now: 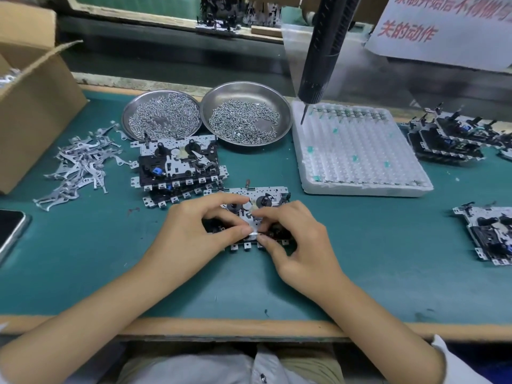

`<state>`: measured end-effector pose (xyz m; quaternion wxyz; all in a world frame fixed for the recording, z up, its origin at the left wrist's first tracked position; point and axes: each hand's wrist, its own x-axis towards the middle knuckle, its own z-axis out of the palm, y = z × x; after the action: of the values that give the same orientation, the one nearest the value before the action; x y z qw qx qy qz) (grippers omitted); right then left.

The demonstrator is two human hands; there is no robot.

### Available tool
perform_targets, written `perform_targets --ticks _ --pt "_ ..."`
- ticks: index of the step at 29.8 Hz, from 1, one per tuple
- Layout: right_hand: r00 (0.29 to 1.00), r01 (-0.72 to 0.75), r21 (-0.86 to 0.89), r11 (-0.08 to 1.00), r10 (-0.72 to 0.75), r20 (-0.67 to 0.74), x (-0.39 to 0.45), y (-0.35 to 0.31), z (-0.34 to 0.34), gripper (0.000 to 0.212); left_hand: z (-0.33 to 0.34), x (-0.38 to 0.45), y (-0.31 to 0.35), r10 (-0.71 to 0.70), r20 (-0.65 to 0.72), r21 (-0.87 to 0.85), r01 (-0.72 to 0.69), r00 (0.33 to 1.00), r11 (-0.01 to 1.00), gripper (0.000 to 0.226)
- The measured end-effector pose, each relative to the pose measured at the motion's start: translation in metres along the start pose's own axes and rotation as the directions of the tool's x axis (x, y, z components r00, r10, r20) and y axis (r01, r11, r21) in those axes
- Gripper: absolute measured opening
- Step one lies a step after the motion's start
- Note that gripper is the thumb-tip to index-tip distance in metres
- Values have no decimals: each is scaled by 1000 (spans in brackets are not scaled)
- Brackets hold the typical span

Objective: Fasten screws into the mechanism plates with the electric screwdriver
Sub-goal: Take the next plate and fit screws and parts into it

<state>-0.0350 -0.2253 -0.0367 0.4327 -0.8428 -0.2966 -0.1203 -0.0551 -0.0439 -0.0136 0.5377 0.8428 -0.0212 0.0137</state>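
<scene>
**Both hands on one mechanism plate, driver hanging untouched**

Left to right. A phone [9, 231] is cut off by the left edge, with a cardboard box [33, 112] above it that's only partly in shot, so I can't tell what's in there. Beside that lies a loose heap of small metal levers [80, 167] on the green mat [388, 259]. Then a stack of mechanism plates [178, 167], with two steel dishes of screws behind it: the left dish [162, 115] and the right dish [246, 113].

Front and centre, the plate being worked on [266, 196] lies flat on the mat, half hidden by the hands. The left hand [191, 234] and the right hand [302, 245] both have fingers curled, pinching a small silvery part [253, 231] right on top of that plate. What the part is, I can't make out.

The electric screwdriver [324, 51] hangs above a white foam tray [360, 151], tip just over its back left corner, nobody holding it. The top is cut off.

On the right are more finished-looking plates [448, 139] and one [487, 234] clipped by the edge. The sign [443, 26] at upper right has red Chinese text; only "关的动作" reads cleanly, the top line is cropped.
</scene>
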Motion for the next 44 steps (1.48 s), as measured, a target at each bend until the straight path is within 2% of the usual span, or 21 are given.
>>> perform_targets --ticks 5,9,14,17,21,26,30,36,44 --pt "999 7 42 999 -5 -44 -1 2 1 28 0 -5 -1 24 -13 12 -24 1000 1000 33" --pt "998 37 2 999 -37 -43 -2 2 2 25 1 -6 -3 44 -18 11 -44 999 999 30" --pt "998 -11 39 999 13 -55 0 2 0 23 -1 -1 -5 54 15 -11 -54 998 998 27" --pt "998 -7 30 1000 9 -59 0 3 -2 18 1 -3 -9 78 -9 -4 -78 997 997 25" --pt "997 58 -50 997 -60 -49 -2 2 1 21 3 -6 -9 114 -75 0 -114 991 993 24" --pt "989 127 -76 989 -133 -72 -1 3 4 19 1 -1 -6 160 -59 34 -158 985 987 25" --pt "993 98 -73 992 -103 -65 0 3 4 14 0 3 -7 153 -45 38 -152 987 988 27" --pt "986 -126 121 985 137 -90 3 2 1 17 0 3 -7 193 -51 70 -189 980 979 26" --pt "987 -151 119 981 157 -45 3 -1 -1 20 0 1 -7 234 -43 67 -231 971 971 28"
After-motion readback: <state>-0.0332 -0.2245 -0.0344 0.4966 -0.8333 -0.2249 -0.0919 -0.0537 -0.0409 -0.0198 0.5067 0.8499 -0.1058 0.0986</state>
